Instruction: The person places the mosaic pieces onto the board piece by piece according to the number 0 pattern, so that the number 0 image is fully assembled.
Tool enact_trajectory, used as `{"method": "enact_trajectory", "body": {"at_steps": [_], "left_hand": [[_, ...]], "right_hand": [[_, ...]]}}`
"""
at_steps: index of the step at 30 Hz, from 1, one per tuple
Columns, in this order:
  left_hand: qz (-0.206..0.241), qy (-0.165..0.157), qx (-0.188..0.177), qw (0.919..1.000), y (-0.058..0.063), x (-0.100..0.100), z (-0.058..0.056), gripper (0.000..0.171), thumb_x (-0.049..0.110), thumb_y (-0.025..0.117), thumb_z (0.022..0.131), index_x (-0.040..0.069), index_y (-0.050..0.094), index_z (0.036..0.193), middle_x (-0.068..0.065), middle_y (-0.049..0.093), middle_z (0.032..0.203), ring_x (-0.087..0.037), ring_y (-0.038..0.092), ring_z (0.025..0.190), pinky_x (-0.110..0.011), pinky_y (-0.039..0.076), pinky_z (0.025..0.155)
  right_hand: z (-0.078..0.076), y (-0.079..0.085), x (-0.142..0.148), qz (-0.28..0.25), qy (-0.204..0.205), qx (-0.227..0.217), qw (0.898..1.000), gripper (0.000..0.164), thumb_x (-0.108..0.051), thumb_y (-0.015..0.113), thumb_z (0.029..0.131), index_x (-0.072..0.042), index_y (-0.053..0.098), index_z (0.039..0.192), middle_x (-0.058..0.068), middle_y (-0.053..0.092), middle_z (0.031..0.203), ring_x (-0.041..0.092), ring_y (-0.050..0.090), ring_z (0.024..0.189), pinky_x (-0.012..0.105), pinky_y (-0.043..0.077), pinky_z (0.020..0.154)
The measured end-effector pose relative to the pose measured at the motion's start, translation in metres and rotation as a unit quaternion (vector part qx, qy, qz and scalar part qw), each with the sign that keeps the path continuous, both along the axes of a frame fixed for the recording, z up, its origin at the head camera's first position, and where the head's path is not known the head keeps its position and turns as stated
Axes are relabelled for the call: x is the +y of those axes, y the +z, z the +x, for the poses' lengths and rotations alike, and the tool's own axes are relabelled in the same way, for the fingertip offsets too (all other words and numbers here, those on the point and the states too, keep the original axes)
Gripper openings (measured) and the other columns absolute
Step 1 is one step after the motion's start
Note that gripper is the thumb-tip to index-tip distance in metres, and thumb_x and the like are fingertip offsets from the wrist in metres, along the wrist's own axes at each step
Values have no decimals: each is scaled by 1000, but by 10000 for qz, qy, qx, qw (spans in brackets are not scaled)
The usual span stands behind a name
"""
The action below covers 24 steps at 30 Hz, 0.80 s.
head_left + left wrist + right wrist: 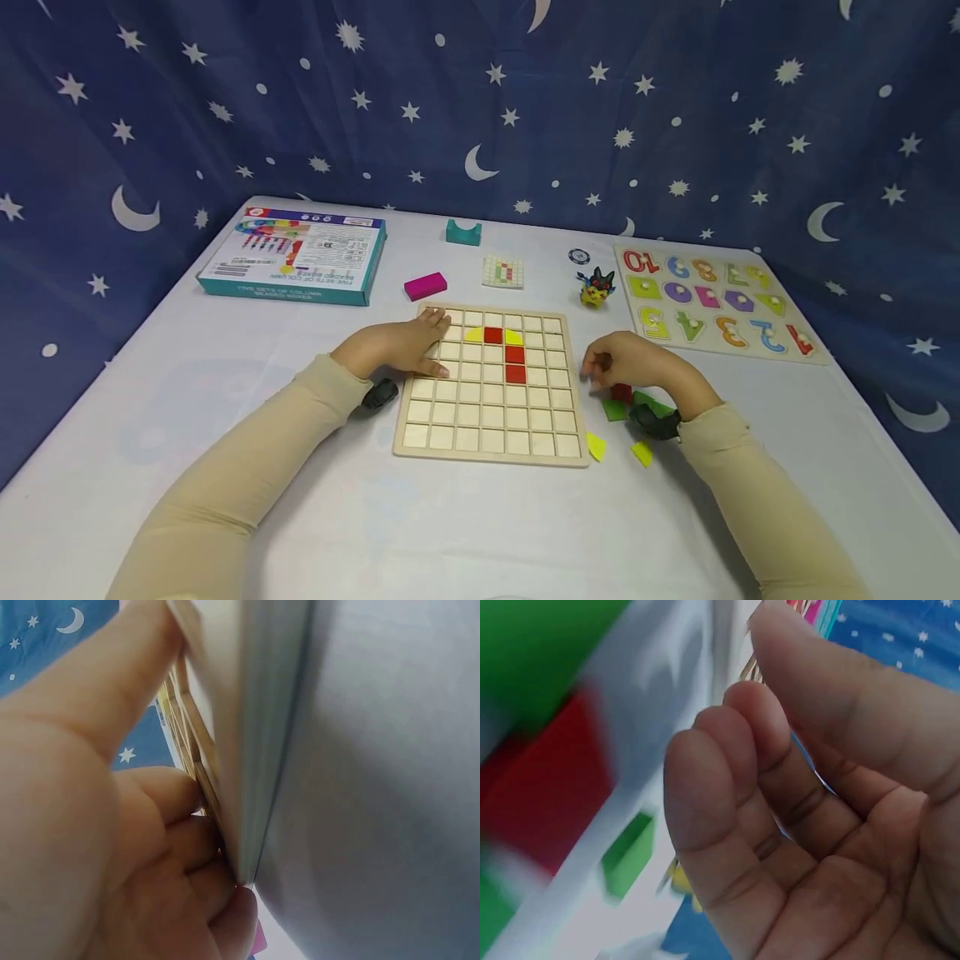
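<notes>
My left hand [408,343] rests on the left edge of a wooden grid board [491,446], its fingers spread over the upper left squares. In the left wrist view the thumb lies over the board's side [259,750]. Red square tiles [515,364] and yellow curved tiles [474,335] sit in the board's upper squares. My right hand [626,362] hovers just right of the board, fingers loosely bent and thumb apart, with nothing between them. Below it lie a red tile [621,393] and green tiles [615,410]; the right wrist partly hides them.
Yellow tiles [642,453] lie by the board's lower right corner. Behind the board are a pattern card [502,272], a magenta block [425,287] and a teal block [463,233]. A flat box [292,258] lies back left; a figurine [596,287] and number puzzle [720,300] are at right.
</notes>
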<state>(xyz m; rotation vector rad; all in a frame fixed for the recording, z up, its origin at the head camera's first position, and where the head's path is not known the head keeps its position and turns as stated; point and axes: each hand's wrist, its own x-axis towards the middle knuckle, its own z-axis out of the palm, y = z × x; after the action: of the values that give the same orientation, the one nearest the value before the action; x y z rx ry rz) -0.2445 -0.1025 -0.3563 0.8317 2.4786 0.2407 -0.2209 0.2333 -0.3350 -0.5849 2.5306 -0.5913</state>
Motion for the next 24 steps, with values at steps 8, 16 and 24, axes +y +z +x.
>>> {"method": "enact_trajectory", "body": {"at_steps": [8,16,24], "left_hand": [[50,13,0,10000,2,-1,2,90,44,56,88,-7,6,145,-24,-1,152,-36,-5,141,-46,7,114],[86,19,44,10000,3,-2,3,90,43,57,88,-7,7,145,-24,0,152,-35,-5,141,-46,8,114],[124,-9,49,9999,5,0,4,89,42,57,89,-8,8,144,-26,1,152,-37,-4,141,-47,8,114]], "right_hand": [[8,-2,34,-23,-463,39,9989,10,-3,69,77,-4,64,86,2,56,75,16,48,72,28,43,65],[10,-11,41,-39,-661,18,9978,21,-4,73,74,-4,63,92,4,57,82,18,48,78,29,45,69],[10,-12,34,149,-442,-32,9989,22,-1,73,73,-4,64,92,4,59,85,18,50,79,29,47,73]]}}
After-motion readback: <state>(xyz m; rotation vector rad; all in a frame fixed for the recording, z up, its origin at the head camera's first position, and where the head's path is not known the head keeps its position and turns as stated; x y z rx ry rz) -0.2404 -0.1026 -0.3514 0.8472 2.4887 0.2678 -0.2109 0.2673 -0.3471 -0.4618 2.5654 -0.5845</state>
